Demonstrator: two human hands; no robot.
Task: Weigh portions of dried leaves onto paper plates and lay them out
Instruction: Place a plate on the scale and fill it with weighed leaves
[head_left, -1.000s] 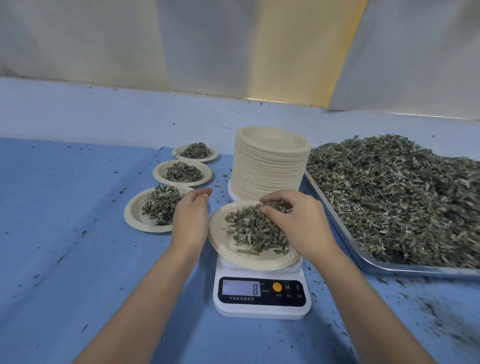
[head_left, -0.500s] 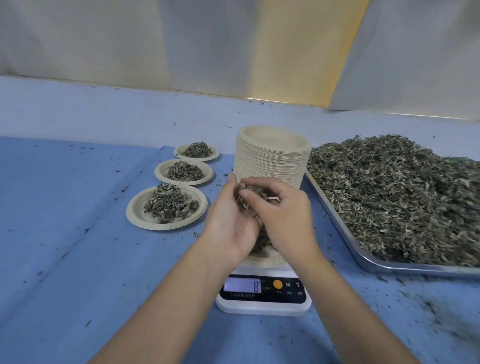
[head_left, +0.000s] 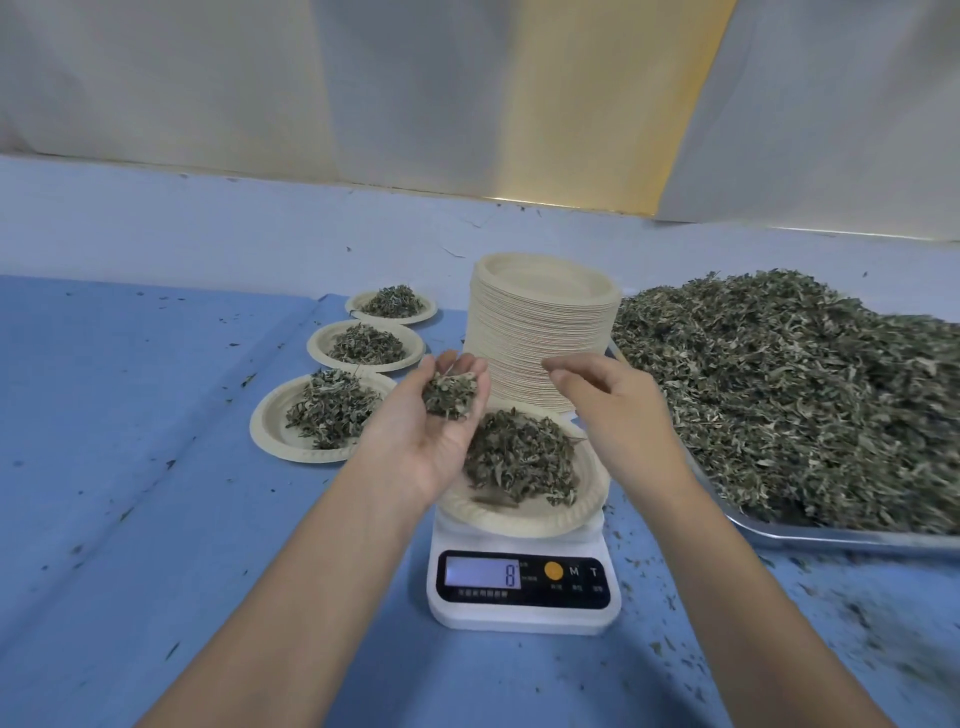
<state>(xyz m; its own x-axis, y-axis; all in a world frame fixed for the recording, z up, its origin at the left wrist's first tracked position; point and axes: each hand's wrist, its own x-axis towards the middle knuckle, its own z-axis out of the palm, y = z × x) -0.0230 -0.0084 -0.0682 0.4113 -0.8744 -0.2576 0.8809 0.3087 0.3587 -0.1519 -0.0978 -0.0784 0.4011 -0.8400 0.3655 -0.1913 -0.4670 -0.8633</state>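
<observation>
While a clump of dried leaves (head_left: 449, 399) is cradled in the cupped left hand (head_left: 434, 441), palm up with the fingers curved loosely round it, just above the ten o'clock rim of the paper plate (head_left: 524, 522) on the kitchen scale (head_left: 524, 579), a spill is judged the main risk. Flakes could be shed past the rim onto the blue table cover (head_left: 130, 493) if the hand is tipped too fast, and the weight, shown as 8, could be overshot. Because the scale platform is overhung by the plate, it could be nudged off-centre by a wrist. The right hand (head_left: 610, 415) is held at one o'clock of the plate, fingers loosely curled, thumb and forefinger tips close; whether flakes are pinched there cannot be told. The plate's left rim is hidden by the left hand, the foot of the plate stack (head_left: 540, 322) at twelve o'clock is covered, the heaped metal tray (head_left: 841, 538) at three o'clock is cut off by the frame edge, and the print under the display cannot be read. Three filled plates (head_left: 270, 441) are laid out at ten to eleven o'clock.
</observation>
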